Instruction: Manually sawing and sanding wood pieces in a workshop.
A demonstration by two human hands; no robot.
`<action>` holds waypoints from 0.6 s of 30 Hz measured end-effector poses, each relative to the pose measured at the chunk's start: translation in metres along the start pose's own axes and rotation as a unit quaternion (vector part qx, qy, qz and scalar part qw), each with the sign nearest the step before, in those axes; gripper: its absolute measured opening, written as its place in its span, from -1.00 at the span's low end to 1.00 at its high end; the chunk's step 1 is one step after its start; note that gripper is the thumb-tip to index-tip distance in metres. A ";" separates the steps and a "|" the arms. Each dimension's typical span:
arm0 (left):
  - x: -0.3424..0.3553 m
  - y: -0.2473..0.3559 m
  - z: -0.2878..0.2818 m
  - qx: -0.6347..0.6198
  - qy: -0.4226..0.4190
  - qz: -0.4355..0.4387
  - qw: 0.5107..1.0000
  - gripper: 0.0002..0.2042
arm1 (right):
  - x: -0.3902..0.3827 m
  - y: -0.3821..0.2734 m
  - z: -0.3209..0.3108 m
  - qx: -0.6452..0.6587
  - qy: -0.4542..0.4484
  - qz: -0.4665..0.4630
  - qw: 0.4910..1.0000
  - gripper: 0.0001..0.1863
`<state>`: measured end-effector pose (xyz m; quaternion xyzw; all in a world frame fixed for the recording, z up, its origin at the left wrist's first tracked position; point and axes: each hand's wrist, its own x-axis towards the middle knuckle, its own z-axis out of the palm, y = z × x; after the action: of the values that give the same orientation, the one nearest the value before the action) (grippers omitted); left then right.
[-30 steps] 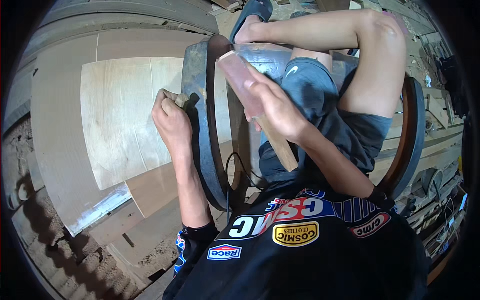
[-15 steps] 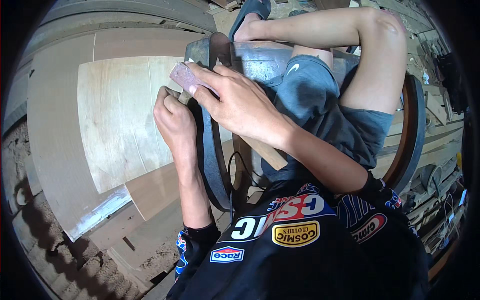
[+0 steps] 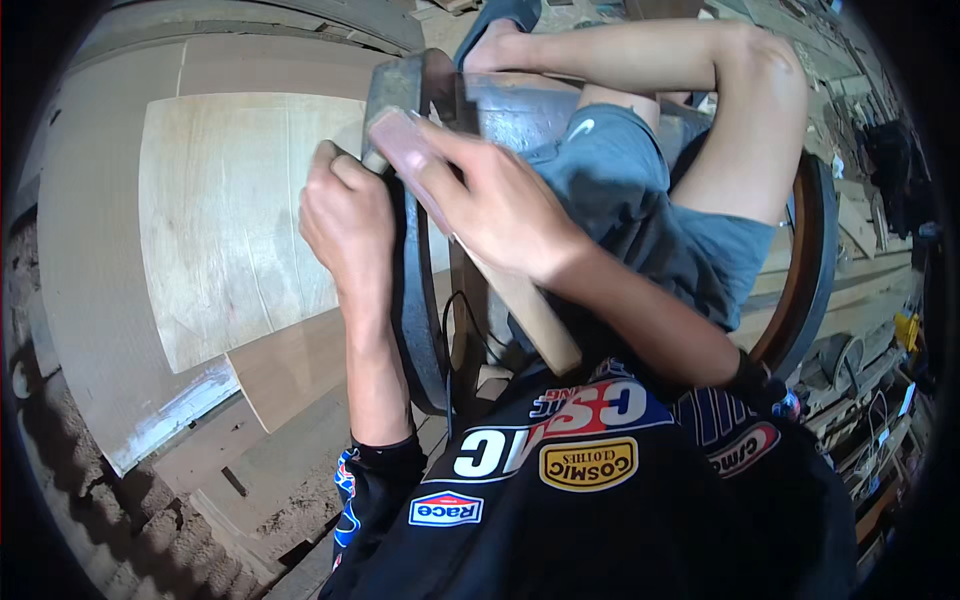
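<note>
My right hand [image 3: 500, 205] grips a long wooden mallet [image 3: 520, 305] near its head; the pale head end [image 3: 400, 135] sits right beside my left fist. My left hand [image 3: 345, 215] is closed around a small tool, mostly hidden in the fist, held against the dark curved rim [image 3: 415, 300] of a round metal-edged object that I sit on or beside. My bent bare leg [image 3: 690, 110] and grey shorts lie to the right of that rim.
A pale plywood sheet [image 3: 230, 220] lies left of the rim on larger brown boards [image 3: 95, 250]. More board offcuts [image 3: 290, 370] lie below it on dusty ground. Cluttered timber and tools [image 3: 870, 330] fill the right edge.
My right hand has swung the mallet down and to the left, from raised above my knee to beside my left fist. The left hand has stayed on the rim.
</note>
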<state>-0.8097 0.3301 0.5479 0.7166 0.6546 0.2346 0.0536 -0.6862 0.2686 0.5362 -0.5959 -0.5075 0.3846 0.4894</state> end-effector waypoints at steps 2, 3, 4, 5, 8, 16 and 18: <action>0.002 -0.003 -0.002 -0.037 -0.009 -0.005 0.999 -0.78 | 0.031 -0.007 -0.002 0.011 -0.090 0.031 0.995 -0.61; 0.004 -0.007 -0.002 -0.072 -0.018 -0.006 0.997 -0.78 | 0.037 -0.012 -0.003 0.025 -0.118 0.064 0.991 -0.62; 0.004 -0.009 -0.001 -0.107 -0.027 -0.006 0.994 -0.78 | 0.029 -0.013 -0.004 0.024 -0.117 0.063 0.991 -0.62; 0.004 -0.010 -0.001 -0.095 -0.024 -0.014 0.995 -0.78 | 0.018 -0.012 -0.005 0.023 -0.091 0.042 0.995 -0.62; 0.004 -0.008 0.001 -0.101 -0.023 -0.014 0.995 -0.77 | -0.011 -0.004 -0.007 -0.062 -0.042 0.016 0.997 -0.64; 0.005 -0.006 0.000 -0.054 -0.028 -0.016 0.998 -0.77 | 0.007 -0.010 -0.006 -0.090 -0.016 -0.060 0.994 -0.60; -0.002 -0.002 -0.003 -0.012 -0.015 -0.009 1.000 -0.77 | -0.005 -0.009 -0.007 -0.088 -0.020 -0.028 0.996 -0.60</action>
<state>-0.8124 0.3280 0.5492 0.7131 0.6575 0.2315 0.0745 -0.6824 0.2623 0.5469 -0.6148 -0.5653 0.3363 0.4351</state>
